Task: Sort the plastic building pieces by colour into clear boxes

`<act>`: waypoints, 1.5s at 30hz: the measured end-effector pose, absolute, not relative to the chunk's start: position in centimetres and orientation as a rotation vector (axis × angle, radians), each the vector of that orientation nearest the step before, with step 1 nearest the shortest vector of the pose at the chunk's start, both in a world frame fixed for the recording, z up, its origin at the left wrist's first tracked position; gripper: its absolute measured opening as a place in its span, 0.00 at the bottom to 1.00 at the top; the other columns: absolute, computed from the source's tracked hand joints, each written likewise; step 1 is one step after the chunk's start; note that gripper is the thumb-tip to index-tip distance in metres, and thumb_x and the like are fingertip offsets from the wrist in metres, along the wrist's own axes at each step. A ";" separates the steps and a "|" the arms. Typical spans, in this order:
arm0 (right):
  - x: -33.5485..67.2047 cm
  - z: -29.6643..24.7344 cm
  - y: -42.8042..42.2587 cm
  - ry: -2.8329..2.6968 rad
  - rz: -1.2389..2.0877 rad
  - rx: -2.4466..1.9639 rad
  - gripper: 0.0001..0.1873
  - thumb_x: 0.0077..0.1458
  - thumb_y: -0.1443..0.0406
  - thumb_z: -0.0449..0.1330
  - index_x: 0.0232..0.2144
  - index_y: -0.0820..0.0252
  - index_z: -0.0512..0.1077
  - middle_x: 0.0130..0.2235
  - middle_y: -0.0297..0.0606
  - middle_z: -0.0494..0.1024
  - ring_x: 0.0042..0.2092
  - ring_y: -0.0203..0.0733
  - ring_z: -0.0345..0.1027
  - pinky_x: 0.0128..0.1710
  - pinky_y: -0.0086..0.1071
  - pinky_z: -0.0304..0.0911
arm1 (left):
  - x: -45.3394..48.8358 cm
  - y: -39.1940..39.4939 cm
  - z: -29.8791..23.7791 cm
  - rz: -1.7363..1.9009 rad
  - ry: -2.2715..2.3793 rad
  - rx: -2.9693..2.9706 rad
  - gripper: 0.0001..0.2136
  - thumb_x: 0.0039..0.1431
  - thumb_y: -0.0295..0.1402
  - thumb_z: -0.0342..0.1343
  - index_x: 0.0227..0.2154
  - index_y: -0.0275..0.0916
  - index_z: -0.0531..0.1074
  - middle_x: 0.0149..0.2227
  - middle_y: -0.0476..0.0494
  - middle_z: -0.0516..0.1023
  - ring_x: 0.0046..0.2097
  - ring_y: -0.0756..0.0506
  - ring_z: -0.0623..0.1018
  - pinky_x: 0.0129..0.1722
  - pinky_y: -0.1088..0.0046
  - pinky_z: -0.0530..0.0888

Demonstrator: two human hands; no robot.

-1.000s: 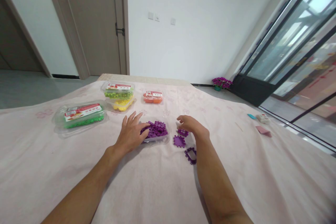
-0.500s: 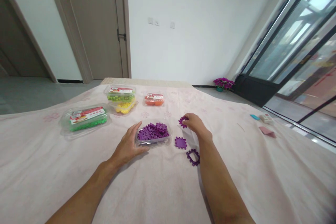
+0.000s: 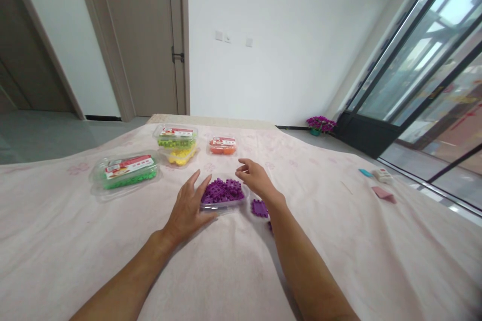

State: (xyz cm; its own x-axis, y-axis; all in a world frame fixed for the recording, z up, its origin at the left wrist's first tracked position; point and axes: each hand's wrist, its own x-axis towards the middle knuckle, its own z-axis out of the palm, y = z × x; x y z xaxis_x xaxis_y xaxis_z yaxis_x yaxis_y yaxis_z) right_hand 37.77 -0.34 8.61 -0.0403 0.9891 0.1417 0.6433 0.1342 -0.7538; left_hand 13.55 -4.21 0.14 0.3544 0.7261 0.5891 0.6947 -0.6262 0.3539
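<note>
A clear plastic box [image 3: 225, 206] full of purple interlocking plastic pieces [image 3: 222, 190] stands on the cloth before me. My left hand [image 3: 189, 204] is at its left end, with fingers spread and the thumb along the near side. Over the box's right rim hovers my right hand [image 3: 256, 179], its fingers loosely curved and apart, with no piece visible in them. A flat purple square piece [image 3: 259, 207] lies right of the box. Closer to me, my right forearm mostly hides a second purple piece [image 3: 270, 226].
Farther back are a green-filled box [image 3: 130, 171], a lime-filled box [image 3: 176, 138] stacked on a yellow-filled one [image 3: 179, 156], and an orange-filled box [image 3: 222, 146]. Small blue, white and pink items lie right on the patterned tablecloth [image 3: 211, 271].
My right hand has moved left from the cloth to the box's right rim; the purple piece it held no longer shows in its fingers. My left fingers have spread wider.
</note>
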 end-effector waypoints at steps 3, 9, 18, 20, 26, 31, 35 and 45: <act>40.5 9.9 -0.5 -1.805 0.629 -1.674 0.22 0.57 0.66 0.60 0.55 0.61 0.72 0.42 0.40 0.81 0.38 0.39 0.75 0.38 0.30 0.68 | 13.6 -4.3 0.6 1.044 1.189 2.739 0.33 0.59 0.44 0.61 0.66 0.47 0.60 0.69 0.35 0.57 0.70 0.32 0.54 0.66 0.46 0.58; 43.8 10.8 -1.3 -2.021 0.689 -1.949 0.23 0.50 0.64 0.67 0.51 0.58 0.76 0.43 0.39 0.82 0.41 0.42 0.75 0.39 0.30 0.66 | 13.5 -3.9 0.6 1.024 1.187 2.802 0.17 0.64 0.41 0.56 0.54 0.45 0.72 0.60 0.41 0.73 0.66 0.35 0.64 0.66 0.46 0.56; 44.2 9.9 -1.5 -2.273 0.677 -2.292 0.23 0.37 0.61 0.73 0.41 0.46 0.81 0.45 0.34 0.81 0.44 0.47 0.76 0.40 0.32 0.66 | 12.9 -3.4 0.6 1.186 1.411 2.763 0.09 0.61 0.40 0.58 0.38 0.41 0.72 0.48 0.38 0.79 0.60 0.34 0.73 0.62 0.46 0.60; 43.7 9.6 -1.4 -2.301 0.695 -2.319 0.24 0.35 0.62 0.73 0.40 0.46 0.81 0.44 0.34 0.82 0.43 0.47 0.76 0.40 0.32 0.66 | 12.8 -3.4 0.6 1.198 1.471 2.749 0.09 0.61 0.41 0.59 0.37 0.41 0.71 0.47 0.38 0.79 0.58 0.34 0.74 0.62 0.46 0.60; 43.5 8.1 -0.9 -2.246 0.808 -2.235 0.18 0.33 0.70 0.71 0.33 0.54 0.82 0.33 0.37 0.82 0.33 0.44 0.75 0.32 0.31 0.65 | 13.1 -3.8 0.8 1.243 1.549 2.674 0.18 0.60 0.40 0.60 0.51 0.40 0.70 0.53 0.35 0.77 0.61 0.33 0.71 0.65 0.45 0.56; 44.4 7.8 -0.6 -2.202 0.961 -2.083 0.10 0.39 0.72 0.66 0.27 0.57 0.81 0.25 0.34 0.79 0.27 0.38 0.71 0.29 0.28 0.62 | 13.1 -3.4 0.5 1.179 1.382 2.737 0.19 0.63 0.36 0.56 0.57 0.47 0.71 0.58 0.40 0.75 0.64 0.35 0.68 0.66 0.44 0.55; 44.7 8.8 -0.5 -2.125 0.630 -1.994 0.10 0.43 0.71 0.64 0.30 0.57 0.82 0.29 0.35 0.81 0.31 0.38 0.72 0.31 0.27 0.61 | 13.0 -3.2 0.5 1.180 1.353 2.722 0.13 0.65 0.36 0.54 0.50 0.46 0.75 0.54 0.42 0.79 0.61 0.37 0.72 0.65 0.45 0.57; 40.9 7.7 1.3 -1.621 0.473 -1.682 0.14 0.52 0.65 0.60 0.40 0.61 0.79 0.29 0.34 0.79 0.31 0.36 0.72 0.34 0.28 0.69 | 13.5 -3.9 1.3 1.092 1.225 2.837 0.19 0.64 0.31 0.52 0.57 0.47 0.72 0.58 0.43 0.76 0.63 0.39 0.69 0.67 0.45 0.52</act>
State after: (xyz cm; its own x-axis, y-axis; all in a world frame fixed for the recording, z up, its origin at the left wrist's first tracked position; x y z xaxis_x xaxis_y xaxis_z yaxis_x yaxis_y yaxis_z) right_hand 40.89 1.33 7.70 0.1334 0.9650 0.2259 0.6919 0.0725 -0.7183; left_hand 13.55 -3.95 1.35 0.5011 0.5990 0.6246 0.6890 -0.7129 0.1308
